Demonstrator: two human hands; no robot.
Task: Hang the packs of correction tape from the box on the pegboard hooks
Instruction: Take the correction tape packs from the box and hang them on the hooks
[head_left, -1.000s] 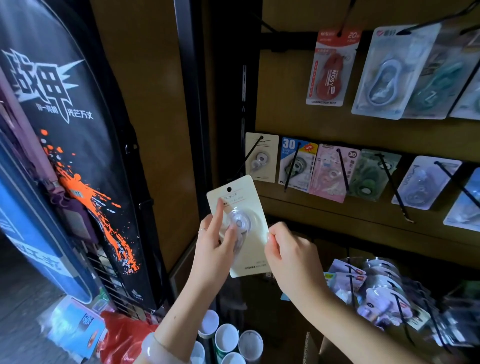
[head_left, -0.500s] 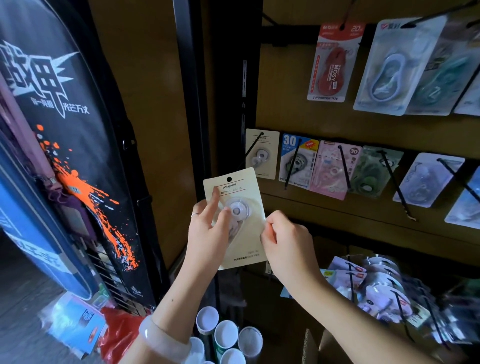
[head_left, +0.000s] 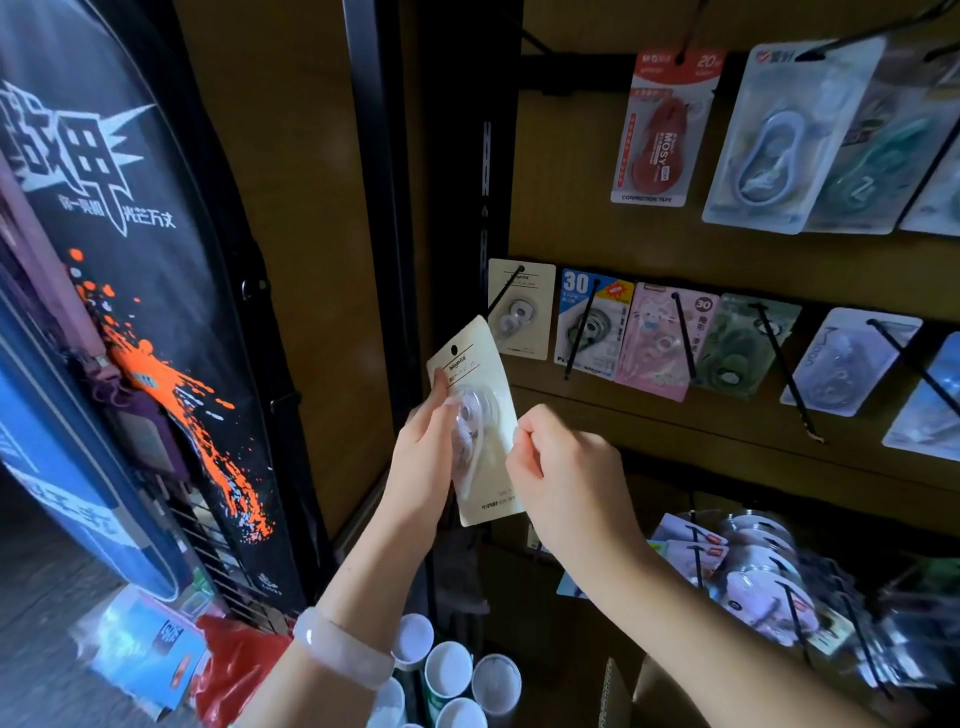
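Cream card backs the pack of correction tape (head_left: 475, 423) that the person holds up in the head view, tilted so its punched hole sits at the upper left, just below and left of the tip of the leftmost hook (head_left: 503, 293) in the middle row of the pegboard (head_left: 571, 228). The left hand (head_left: 423, 462) grips the pack from its left side: the index finger lies straight up the front of the card, another fingertip presses on the clear blister over the tape wheel, and the remaining fingers are hidden behind the card. The right hand (head_left: 563, 480) is curled into a loose fist at the pack's right edge, its thumb and forefinger pinching the edge about halfway down. The hole is not on the hook; a matching cream pack (head_left: 521, 312) already hangs there against the board.

To the right along that row hang a blue pack marked 30 (head_left: 592, 322) and a pink pack (head_left: 662, 343). Above, a red pack (head_left: 662, 137) hangs from a higher hook. A pale bangle (head_left: 340, 649) circles the left wrist, and white-capped tubes (head_left: 447, 675) stand below the hands.
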